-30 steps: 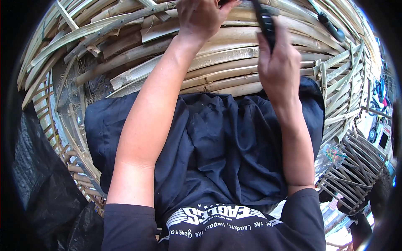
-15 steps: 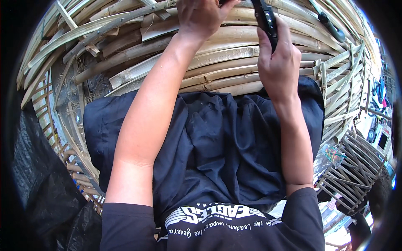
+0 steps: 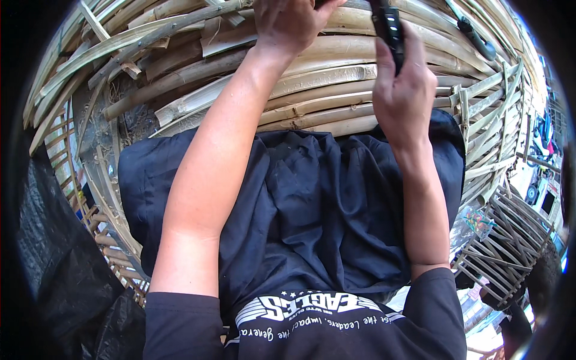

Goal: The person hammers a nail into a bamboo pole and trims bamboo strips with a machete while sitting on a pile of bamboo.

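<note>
My right hand is closed around the black riveted handle of a knife, held upright in the picture over the bamboo. The knife's far end runs out past the top edge. At the top, left of the knife, my left hand is bent over the bamboo with its thumb pointing right. Its fingers are cut off by the picture's edge, and something dark shows by the thumb, too little to name. Beneath both hands lie split bamboo strips, side by side and bowed by the lens.
Dark cloth covers my lap. A black-handled tool lies on the strips at the upper right. Woven bamboo slats stand at the right, with a slatted basket below. Black plastic sheeting hangs at the left.
My right hand and the knife have shifted slightly to the right, with a little motion blur. My left hand has stayed nearly in place.
</note>
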Demonstrator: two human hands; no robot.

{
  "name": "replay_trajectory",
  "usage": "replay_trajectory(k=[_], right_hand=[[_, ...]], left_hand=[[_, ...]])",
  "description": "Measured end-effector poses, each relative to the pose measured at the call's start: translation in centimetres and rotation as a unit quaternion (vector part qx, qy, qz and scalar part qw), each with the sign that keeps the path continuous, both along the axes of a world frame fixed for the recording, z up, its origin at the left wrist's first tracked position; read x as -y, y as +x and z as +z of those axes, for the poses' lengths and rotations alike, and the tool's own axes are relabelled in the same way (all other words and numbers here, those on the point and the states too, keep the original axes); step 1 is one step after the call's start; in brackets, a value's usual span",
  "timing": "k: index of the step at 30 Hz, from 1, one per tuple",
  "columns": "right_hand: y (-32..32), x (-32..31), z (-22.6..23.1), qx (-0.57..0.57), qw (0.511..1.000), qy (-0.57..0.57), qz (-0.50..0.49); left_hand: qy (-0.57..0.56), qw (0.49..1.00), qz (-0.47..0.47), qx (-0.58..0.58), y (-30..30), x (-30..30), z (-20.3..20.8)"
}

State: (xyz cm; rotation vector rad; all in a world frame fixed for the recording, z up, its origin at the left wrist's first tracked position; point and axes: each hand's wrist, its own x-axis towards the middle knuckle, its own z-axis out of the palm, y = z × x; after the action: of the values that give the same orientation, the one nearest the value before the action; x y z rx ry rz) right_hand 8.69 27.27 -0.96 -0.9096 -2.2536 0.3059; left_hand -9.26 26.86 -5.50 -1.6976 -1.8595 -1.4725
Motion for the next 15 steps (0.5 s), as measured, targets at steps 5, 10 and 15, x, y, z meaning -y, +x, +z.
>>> replay_trajectory(k=[5, 10, 15], right_hand=[[0.3, -0.1, 0.6, 0.059, 0.998, 0.014, 0.023], [0.2, 1.4, 0.9, -0.072, 0.989, -0.098, -0.086], [0.5, 1.1, 1.2, -0.013, 0.998, -0.028, -0.057]], left_hand=[[0.015, 1.0, 0.007, -0.017, 0.1, 0.0, 0.0], [0.012, 1.0, -0.001, -0.007, 0.2, -0.1, 0.2], [-0.006, 1.0, -0.001, 0.005, -0.1, 0.3, 0.1]])
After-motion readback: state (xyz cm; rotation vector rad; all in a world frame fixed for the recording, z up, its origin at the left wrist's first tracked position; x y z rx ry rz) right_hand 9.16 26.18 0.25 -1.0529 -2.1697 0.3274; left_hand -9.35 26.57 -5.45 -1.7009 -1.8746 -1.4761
